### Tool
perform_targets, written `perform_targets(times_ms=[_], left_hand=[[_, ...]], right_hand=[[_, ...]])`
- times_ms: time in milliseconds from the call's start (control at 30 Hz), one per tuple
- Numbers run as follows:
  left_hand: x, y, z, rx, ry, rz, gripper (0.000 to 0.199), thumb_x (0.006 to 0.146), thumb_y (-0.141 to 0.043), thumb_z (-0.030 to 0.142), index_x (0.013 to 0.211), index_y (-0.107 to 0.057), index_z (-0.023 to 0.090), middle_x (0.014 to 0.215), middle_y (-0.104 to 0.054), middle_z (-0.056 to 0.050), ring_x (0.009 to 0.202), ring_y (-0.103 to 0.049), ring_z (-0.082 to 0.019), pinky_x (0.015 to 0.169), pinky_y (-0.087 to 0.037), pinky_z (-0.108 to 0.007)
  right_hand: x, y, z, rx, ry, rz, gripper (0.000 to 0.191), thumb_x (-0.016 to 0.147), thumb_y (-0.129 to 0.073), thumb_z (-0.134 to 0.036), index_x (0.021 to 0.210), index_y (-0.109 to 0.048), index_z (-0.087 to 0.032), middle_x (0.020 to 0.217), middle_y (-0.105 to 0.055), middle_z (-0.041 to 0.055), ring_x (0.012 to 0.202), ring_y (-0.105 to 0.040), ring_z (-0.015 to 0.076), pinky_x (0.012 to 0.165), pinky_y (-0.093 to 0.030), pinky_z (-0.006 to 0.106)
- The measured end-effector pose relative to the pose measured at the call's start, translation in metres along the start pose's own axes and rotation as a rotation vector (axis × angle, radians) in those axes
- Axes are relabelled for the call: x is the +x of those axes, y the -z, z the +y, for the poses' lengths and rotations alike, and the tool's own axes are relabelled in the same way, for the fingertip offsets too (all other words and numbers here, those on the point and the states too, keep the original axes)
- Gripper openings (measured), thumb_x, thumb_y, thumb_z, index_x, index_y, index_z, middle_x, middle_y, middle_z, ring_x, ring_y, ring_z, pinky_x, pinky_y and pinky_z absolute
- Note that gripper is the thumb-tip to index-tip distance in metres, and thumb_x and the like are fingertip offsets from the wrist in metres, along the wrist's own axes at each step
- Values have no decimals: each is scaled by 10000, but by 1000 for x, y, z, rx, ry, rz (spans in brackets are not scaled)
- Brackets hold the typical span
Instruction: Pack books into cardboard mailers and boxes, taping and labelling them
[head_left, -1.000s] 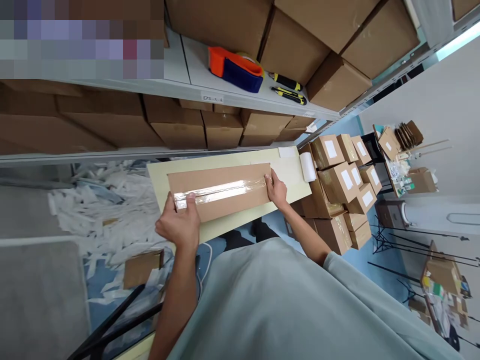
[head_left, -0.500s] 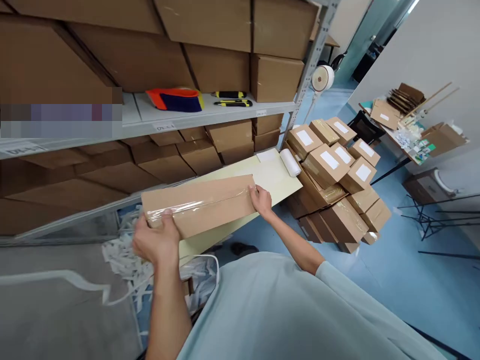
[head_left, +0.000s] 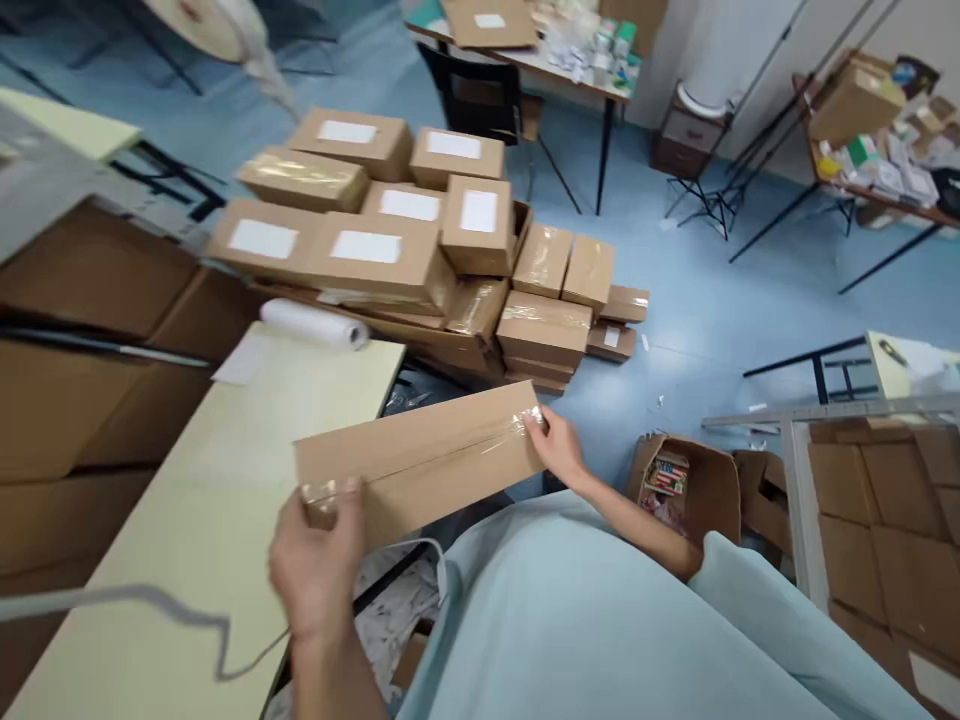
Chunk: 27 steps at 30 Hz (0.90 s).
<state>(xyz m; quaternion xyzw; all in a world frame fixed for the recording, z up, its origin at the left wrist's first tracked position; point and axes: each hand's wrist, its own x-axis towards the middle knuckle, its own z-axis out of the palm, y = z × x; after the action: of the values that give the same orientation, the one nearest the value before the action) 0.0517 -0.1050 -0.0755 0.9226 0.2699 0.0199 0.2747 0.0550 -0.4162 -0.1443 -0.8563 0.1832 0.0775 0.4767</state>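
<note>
A long, flat cardboard box [head_left: 427, 455] spans the space between my hands, with clear tape along its middle seam. My left hand [head_left: 319, 550] grips its near left end, thumb on top and fingers at the edge. At the opposite end my right hand [head_left: 555, 445] pinches the short side over a shiny patch of tape. The box is held in the air, tilted up toward the right. Its underside is hidden.
Left of me runs a pale yellow table [head_left: 202, 500] with a white roll [head_left: 315, 323] at its far end. Beyond are stacked cardboard boxes [head_left: 375, 240], several with white labels. An open carton [head_left: 705, 490] sits on the floor at right, near a shelf [head_left: 795, 500] of boxes.
My view has swung right, away from the shelf with the cutters, toward the stacked boxes and floor. Both hands still hold the box, which has turned along with me.
</note>
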Motion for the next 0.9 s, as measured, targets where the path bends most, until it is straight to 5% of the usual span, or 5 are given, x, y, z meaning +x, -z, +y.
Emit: perform_targets(times_ms=[233,467,667,900], left_hand=[[-48,-142,128,-174,-174,-541,625,907,-703,564,1399,-665,181,1381,-784,-169,1259,-763,-346,1090,-623,-447],[-72,-246,198,-198,-337,-779,620,949,-677,485,1488,-619,183,1466,-742,-164,1348,-711,-327,1177,-566,-447],[-59,-315,262,-102,-497,-879,570,961,-677,494,1452,-678,205,1366,-742,-166,1449,-582,-375,1249,-498,-514],[-29,-396,340,10,-500,-1004,504,997,-632,535,1334,-694,165,1275,-706,-205,1291,-694,-387,1125,-567,-503]], right_hand=[[-30,129,124,20,-283,373,557,1094,-506,-701,1278,-830,-286,1122,-879,106,1101,-801,351,915,-596,366],[-31,200,179,1,-435,616,629,1054,-502,-722,1273,-838,-237,1199,-873,155,1088,-810,358,939,-605,403],[6,245,201,27,-504,680,691,1025,-506,-732,1292,-829,-183,1279,-856,184,1130,-794,378,992,-597,437],[90,296,238,91,-464,637,692,1023,-532,-732,1232,-815,-137,1231,-848,174,1122,-754,329,1028,-590,409]])
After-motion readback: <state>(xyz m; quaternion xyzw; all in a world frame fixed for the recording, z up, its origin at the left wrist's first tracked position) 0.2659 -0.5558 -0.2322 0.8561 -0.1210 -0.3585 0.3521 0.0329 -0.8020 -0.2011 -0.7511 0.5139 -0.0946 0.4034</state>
